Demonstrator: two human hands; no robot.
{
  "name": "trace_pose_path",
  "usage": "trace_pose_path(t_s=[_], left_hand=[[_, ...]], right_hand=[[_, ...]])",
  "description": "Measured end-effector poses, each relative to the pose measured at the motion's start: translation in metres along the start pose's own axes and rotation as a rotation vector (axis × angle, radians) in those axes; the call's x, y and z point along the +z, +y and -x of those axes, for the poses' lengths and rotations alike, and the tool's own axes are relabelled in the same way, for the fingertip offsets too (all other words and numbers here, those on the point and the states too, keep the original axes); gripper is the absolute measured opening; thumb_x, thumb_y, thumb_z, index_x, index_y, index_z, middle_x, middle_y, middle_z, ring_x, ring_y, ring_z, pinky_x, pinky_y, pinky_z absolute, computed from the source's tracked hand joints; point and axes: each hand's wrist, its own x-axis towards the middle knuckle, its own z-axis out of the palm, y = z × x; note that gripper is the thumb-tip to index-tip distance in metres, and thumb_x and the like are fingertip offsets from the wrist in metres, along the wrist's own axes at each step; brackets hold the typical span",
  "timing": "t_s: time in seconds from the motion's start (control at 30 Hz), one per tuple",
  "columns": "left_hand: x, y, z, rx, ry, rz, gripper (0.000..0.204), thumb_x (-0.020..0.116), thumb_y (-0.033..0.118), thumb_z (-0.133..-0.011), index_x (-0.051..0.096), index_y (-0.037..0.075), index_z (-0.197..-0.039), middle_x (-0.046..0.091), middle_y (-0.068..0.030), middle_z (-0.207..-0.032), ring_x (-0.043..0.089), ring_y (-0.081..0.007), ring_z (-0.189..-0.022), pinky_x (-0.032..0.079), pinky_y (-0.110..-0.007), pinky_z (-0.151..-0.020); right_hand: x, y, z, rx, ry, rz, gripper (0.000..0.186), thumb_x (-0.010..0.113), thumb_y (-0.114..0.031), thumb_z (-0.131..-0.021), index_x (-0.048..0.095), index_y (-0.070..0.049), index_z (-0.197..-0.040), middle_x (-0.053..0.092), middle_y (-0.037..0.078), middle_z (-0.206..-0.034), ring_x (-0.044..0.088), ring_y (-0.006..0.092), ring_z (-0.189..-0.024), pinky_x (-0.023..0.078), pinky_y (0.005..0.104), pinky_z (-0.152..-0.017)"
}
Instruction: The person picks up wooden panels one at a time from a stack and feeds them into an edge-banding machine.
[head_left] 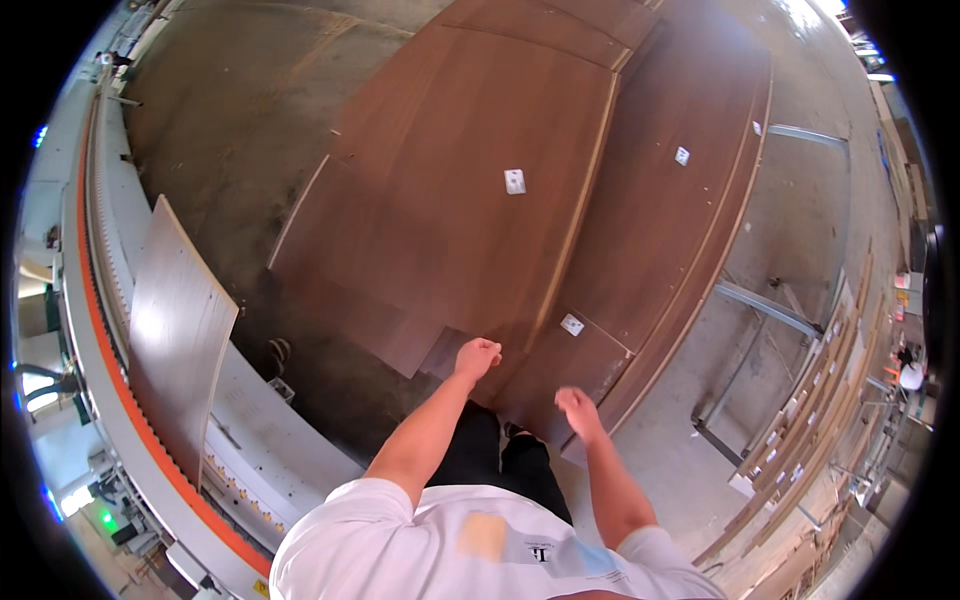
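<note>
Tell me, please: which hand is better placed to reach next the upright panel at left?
Probably the left hand: it is closer to the upright panel and appears empty. The right hand also appears empty, but is farther.

The left panel stack lay ahead, with the right panel stack just beside it. A sticker was on top of the left one; on the right one, a near sticker lay toward the close end and a far sticker farther off. The left hand was above the left stack's near end, the right hand by the right stack's. Left of both stacks ran a long machine, with a board at its rail. Beyond the right stack's right side came a metal frame, then long strips.
</note>
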Motion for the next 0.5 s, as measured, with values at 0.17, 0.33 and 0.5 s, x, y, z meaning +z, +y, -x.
trace_pose_path(t_s=[0.17,0.33,0.5], left_hand=[[-0.087,0.012,0.041,0.283,0.653,-0.651,0.052,0.071,0.028,-0.086,0.057,0.009,-0.132,0.054,-0.0143,-0.143,0.050,-0.0321,-0.132,0.045,-0.043,-0.104],[-0.133,0.003,0.059,0.265,0.442,-0.994,0.073,0.069,0.027,-0.086,0.038,0.012,-0.151,0.025,-0.0137,-0.163,0.027,-0.0352,-0.148,0.032,-0.044,-0.118],[-0.113,0.000,0.075,0.388,0.374,-0.990,0.079,0.069,0.025,-0.084,0.034,0.012,-0.154,0.021,-0.0142,-0.165,0.023,-0.0356,-0.150,0.030,-0.044,-0.120]], right_hand=[[0.040,-0.073,-0.102,0.253,0.165,-0.114,0.042,0.074,-0.039,-0.089,0.063,-0.006,-0.112,0.064,0.004,-0.101,0.059,0.0181,-0.100,0.050,0.0366,-0.085],[-0.001,-0.056,-0.097,0.292,0.070,-0.156,0.040,0.076,-0.039,-0.088,0.064,-0.008,-0.109,0.058,-0.002,-0.080,0.055,0.0115,-0.072,0.047,0.0284,-0.063],[-0.047,-0.082,-0.053,0.144,0.111,-0.144,0.029,0.078,-0.032,-0.088,0.068,-0.006,-0.099,0.058,-0.004,-0.076,0.052,0.0087,-0.066,0.042,0.0260,-0.059]])
